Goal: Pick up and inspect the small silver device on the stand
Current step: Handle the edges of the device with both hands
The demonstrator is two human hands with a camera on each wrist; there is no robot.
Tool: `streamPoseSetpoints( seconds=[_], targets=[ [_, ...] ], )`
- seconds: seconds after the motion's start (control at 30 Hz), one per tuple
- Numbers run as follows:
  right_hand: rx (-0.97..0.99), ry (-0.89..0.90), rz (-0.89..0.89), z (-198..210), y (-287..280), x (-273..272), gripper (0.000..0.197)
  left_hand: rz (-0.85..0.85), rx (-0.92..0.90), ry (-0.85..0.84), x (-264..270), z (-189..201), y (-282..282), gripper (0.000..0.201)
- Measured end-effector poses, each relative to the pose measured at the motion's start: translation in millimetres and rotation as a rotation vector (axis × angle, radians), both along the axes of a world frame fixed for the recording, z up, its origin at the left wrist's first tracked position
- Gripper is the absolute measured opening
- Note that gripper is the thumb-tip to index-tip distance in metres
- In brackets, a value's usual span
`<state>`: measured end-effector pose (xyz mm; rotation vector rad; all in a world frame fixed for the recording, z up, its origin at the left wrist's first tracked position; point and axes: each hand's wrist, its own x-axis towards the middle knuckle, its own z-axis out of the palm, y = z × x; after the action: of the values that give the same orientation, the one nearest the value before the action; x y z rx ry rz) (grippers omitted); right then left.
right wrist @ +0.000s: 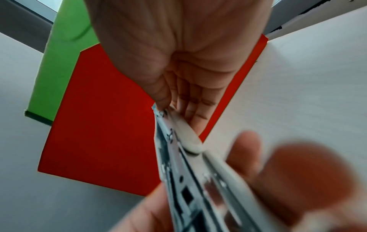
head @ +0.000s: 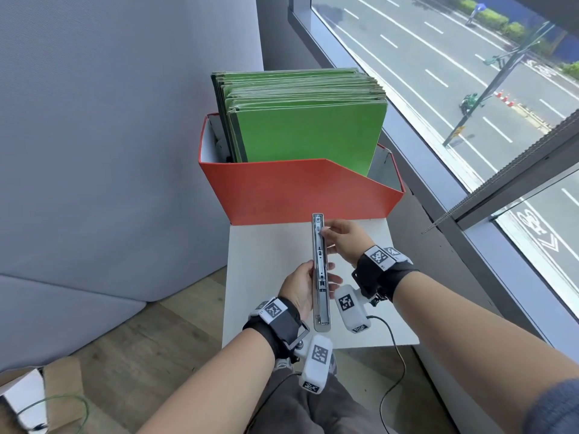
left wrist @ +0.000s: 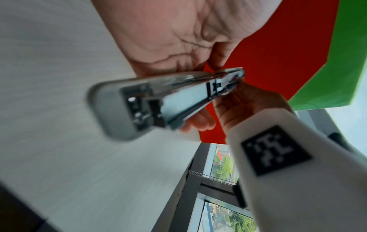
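Standing edge-up in both hands, silver device (head: 320, 274) points away.

No readable text, seemingly.

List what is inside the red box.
Green folders stand upright in the red box, rising above its rim. A pale object shows at the left; the box front hides the bottom.

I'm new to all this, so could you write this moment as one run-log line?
phase: inspecting | silver device: lifted edge-up above white stand | left hand: grips near end | right hand: pinches far end | orange box: behind
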<state>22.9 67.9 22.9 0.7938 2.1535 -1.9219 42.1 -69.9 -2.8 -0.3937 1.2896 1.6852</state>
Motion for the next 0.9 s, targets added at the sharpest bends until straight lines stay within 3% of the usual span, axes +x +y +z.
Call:
streamPoseSetpoints(
  seconds=[0.13, 0.33, 0.57, 0.8, 0.9],
  targets=[
    [-0.069, 0.026, -0.003, 2, 6, -6, 0.024, -0.045, -0.037, -0.071, 9, -10, -9, 0.059],
    [-0.020, 0.084, 0.056, 2, 11, -4, 0.018, -0.025, -0.021, -0.185, 10, -10, -8, 0.056],
    [0.317, 0.224, 0.257, 23, 2, 13, 0.015, 0.009, 0.006, -0.230, 4, -9, -3, 0.054],
    [0.443, 0.296, 0.398, 40, -4, 44, 0.016, 0.051, 0.005, -0.256, -1, -8, -1, 0.049],
    [0.520, 0.338, 0.483, 37, -7, 57, 0.017, 0.079, 0.021, -0.266, -4, -6, 0, 0.056]
  ],
)
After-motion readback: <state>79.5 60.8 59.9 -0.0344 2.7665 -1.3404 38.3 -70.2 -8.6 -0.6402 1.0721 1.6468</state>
